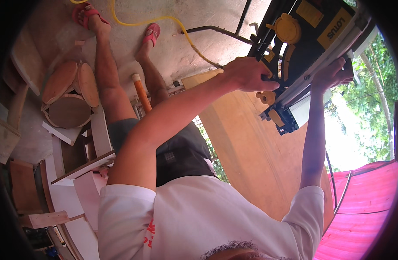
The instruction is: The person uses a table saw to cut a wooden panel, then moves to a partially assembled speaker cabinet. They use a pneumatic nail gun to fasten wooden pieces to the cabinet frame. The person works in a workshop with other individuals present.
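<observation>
A black and yellow table saw fills the upper right, with a round yellow knob on its front. My left hand is closed against the saw's front, near the lower yellow parts. What its fingers wrap round is mostly hidden. Along the saw's edge runs a pale metal rail. On the far side of that rail, my right hand has its fingers curled round a dark block at the edge of the saw.
A broad plywood panel lies below the saw. The yellow hose crosses the concrete floor and passes behind my left hand. Round wooden pieces, an orange tube and white boards stand at left. Pink sheeting hangs at lower right.
</observation>
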The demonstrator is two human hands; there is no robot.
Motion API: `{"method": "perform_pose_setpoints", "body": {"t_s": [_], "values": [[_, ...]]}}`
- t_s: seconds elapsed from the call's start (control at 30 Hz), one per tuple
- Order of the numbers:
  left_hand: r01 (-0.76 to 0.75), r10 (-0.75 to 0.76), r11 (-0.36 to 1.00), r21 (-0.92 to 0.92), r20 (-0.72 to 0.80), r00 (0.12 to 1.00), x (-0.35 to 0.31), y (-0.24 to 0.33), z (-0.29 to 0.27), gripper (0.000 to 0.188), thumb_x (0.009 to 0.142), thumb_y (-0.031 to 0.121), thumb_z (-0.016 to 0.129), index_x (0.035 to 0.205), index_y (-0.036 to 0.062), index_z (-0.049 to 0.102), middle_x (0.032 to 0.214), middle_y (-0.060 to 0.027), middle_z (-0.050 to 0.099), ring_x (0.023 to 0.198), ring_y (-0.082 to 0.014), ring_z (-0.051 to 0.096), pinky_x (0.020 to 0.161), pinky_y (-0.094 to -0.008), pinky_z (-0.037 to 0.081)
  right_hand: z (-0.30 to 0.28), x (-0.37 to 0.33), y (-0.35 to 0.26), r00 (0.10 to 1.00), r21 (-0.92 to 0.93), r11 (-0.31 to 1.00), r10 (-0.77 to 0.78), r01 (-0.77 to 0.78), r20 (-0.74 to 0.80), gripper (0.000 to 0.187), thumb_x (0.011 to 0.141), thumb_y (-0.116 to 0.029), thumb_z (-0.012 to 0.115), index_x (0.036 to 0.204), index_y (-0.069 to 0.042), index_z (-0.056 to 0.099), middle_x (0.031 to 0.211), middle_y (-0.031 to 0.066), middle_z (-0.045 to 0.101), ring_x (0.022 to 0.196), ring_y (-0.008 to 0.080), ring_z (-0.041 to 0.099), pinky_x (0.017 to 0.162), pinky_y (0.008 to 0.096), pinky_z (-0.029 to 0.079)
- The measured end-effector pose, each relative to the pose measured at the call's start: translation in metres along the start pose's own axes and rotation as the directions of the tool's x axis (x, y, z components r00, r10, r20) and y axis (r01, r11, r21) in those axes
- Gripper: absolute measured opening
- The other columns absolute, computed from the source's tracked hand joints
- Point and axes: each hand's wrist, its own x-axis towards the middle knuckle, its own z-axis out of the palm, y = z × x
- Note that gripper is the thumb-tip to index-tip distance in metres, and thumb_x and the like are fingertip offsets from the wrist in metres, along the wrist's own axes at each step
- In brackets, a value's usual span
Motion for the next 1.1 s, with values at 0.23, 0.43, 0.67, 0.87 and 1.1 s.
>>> {"method": "perform_pose_setpoints", "body": {"t_s": [0.23, 0.43, 0.67, 0.87, 1.1], "values": [[0.15, -0.156, 0.988, 0.045, 0.174, 0.972, 0.036, 0.033, 0.006, 0.057, 0.083, 0.071, 0.059, 0.103, 0.0214, 0.081, 0.097, -0.0088, 0.077, 0.093, -0.0301, 0.075, 0.084, -0.0437, 0.059, -0.001, -0.003, -0.006, 0.999, 0.04, 0.998, 0.049, -0.049, 0.002, 0.058, 0.102, -0.045, 0.048, 0.134, 0.004, 0.047, 0.125, 0.0225, 0.04, 0.124, 0.0353, 0.036, 0.109, 0.0571, 0.03], [0.181, -0.202, 0.977, 0.111, 0.233, 0.951, 0.039, 0.034, 0.009, 0.061, 0.082, 0.074, 0.057, 0.103, 0.0224, 0.081, 0.1, -0.0094, 0.077, 0.094, -0.0299, 0.075, 0.087, -0.0452, 0.059, 0.0, -0.001, 0.002, 1.0, 0.016, 1.0, 0.018, -0.018, -0.007, 0.057, 0.103, -0.045, 0.05, 0.133, 0.003, 0.046, 0.125, 0.0224, 0.039, 0.123, 0.0352, 0.036, 0.108, 0.0557, 0.03], [0.204, -0.201, 0.979, 0.005, 0.183, 0.962, 0.037, 0.018, 0.013, 0.061, 0.084, 0.07, 0.056, 0.094, 0.0146, 0.08, 0.091, -0.0089, 0.077, 0.092, -0.0259, 0.075, 0.084, -0.0416, 0.059, 0.001, 0.0, 0.005, 1.0, 0.004, 1.0, 0.014, -0.014, -0.012, 0.055, 0.103, -0.043, 0.051, 0.133, 0.003, 0.046, 0.125, 0.0216, 0.04, 0.123, 0.0342, 0.037, 0.105, 0.0534, 0.035], [0.242, -0.23, 0.943, -0.229, 0.077, 0.97, 0.041, 0.013, 0.006, 0.061, 0.081, 0.078, 0.057, 0.089, 0.0202, 0.078, 0.075, 0.0012, 0.074, 0.079, -0.0222, 0.073, 0.08, -0.0375, 0.057, 0.001, -0.002, 0.0, 1.0, 0.012, 1.0, 0.011, -0.01, -0.026, 0.053, 0.104, -0.042, 0.049, 0.136, 0.0, 0.048, 0.126, 0.0191, 0.04, 0.122, 0.0322, 0.04, 0.102, 0.0536, 0.04], [-0.115, -0.025, 0.972, -0.205, -0.574, 0.819, 0.055, 0.033, -0.025, 0.052, 0.083, 0.067, 0.067, 0.081, 0.0146, 0.074, 0.069, -0.0013, 0.072, 0.067, -0.0235, 0.071, 0.064, -0.0384, 0.055, 0.0, -0.002, -0.003, 0.999, -0.02, 0.999, 0.033, -0.034, -0.017, 0.055, 0.104, -0.045, 0.046, 0.137, -0.001, 0.049, 0.125, 0.019, 0.04, 0.123, 0.0335, 0.039, 0.1, 0.0545, 0.041]]}}
